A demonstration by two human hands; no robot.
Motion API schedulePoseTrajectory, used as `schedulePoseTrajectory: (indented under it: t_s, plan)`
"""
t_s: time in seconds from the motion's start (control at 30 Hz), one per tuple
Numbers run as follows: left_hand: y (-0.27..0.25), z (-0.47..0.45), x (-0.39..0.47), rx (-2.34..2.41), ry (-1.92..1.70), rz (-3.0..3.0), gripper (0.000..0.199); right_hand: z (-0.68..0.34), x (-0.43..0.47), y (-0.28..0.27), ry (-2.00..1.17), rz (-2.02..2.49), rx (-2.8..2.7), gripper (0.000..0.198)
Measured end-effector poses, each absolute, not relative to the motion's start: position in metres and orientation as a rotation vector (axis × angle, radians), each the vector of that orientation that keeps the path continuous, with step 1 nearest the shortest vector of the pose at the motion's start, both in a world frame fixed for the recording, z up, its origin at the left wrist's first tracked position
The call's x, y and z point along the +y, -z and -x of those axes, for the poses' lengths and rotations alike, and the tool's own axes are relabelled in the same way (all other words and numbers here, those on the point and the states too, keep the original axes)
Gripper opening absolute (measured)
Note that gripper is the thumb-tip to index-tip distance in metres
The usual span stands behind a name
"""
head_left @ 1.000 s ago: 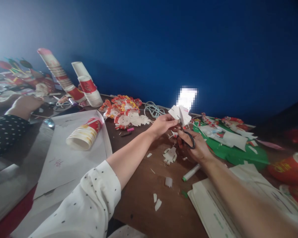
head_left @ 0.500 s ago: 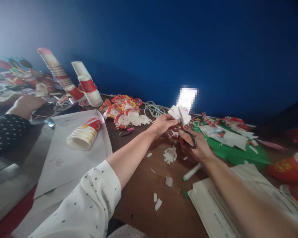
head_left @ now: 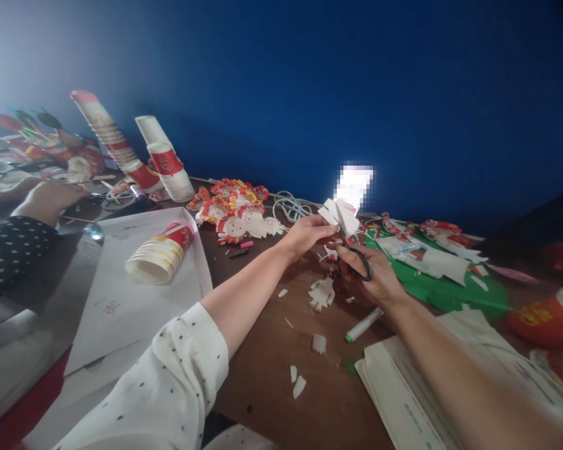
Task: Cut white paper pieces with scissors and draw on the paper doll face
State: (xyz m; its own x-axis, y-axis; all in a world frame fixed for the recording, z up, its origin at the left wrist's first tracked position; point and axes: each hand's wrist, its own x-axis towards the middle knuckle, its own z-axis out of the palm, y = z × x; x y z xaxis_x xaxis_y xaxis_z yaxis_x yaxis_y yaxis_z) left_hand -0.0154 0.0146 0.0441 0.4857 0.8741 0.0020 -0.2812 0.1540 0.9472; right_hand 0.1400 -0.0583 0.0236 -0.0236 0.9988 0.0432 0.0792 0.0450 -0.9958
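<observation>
My left hand (head_left: 309, 236) pinches a piece of white paper (head_left: 329, 212) between thumb and fingers above the brown table. Around the black loop of a pair of scissors (head_left: 362, 265), my right hand (head_left: 378, 275) is closed, and the blades reach up against the paper. A white cut-out figure (head_left: 321, 294) lies on the table just below the hands. Small paper scraps (head_left: 299, 387) are scattered nearer to me. Beside my right wrist rests a white marker with a green end (head_left: 363, 325).
Stacked paper cups (head_left: 157, 253) lie on a white sheet (head_left: 122, 319) at left. Decorated cut-out figures (head_left: 237, 212) and a coiled cable (head_left: 291, 206) sit at the back. A green sheet (head_left: 478, 297) is at right. Another person's hand (head_left: 51, 200) is at far left.
Both hands stay in nearly the same place. The paper and the scissors' loop have shifted very slightly.
</observation>
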Motion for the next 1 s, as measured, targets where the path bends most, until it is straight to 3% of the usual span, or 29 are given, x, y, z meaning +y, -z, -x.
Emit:
schedulePoseTrajectory:
  t_s: [1.0]
  plan:
    - [-0.0450, 0.0180, 0.0164, 0.610, -0.897, -1.121, 0.010, -0.1401, -0.0594, -0.0247, -1.165, 1.204, -1.319, 0.033]
